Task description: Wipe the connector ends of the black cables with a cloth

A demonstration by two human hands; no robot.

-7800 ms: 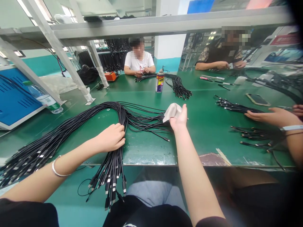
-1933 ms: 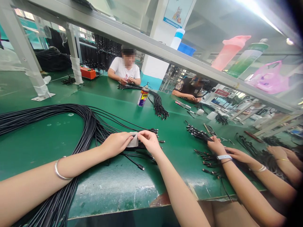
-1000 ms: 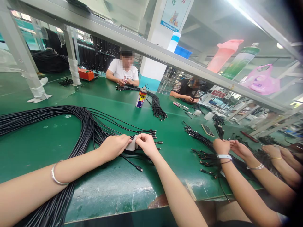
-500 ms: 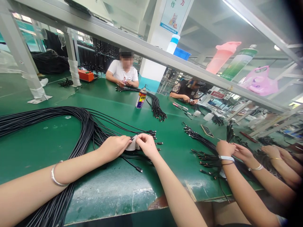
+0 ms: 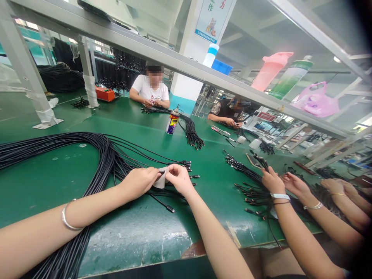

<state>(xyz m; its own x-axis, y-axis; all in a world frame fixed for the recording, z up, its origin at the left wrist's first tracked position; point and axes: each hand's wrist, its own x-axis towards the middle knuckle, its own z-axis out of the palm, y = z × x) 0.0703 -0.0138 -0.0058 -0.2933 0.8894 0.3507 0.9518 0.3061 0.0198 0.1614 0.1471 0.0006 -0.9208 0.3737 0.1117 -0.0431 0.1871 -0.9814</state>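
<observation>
A small whitish cloth hangs between my two hands, over the connector ends of a bundle of black cables. My left hand is closed with its fingers pressed together, and a short dark cable end shows at its fingertips against the cloth. The thumb and fingers of my right hand pinch the cloth from the other side. Several metal-tipped plugs stick out past my right hand, and one loose plug lies nearer the table's front edge.
A spray can stands on the green table beyond my hands. To the right, a co-worker's hands hold black cables. Two people sit across the table. A metal shelf beam crosses above, carrying bottles and a pink bag.
The cloth has shifted slightly and folded narrower between my hands, which stay in place. At right, the co-worker's hands have parted a little and the cables there tilt left.
</observation>
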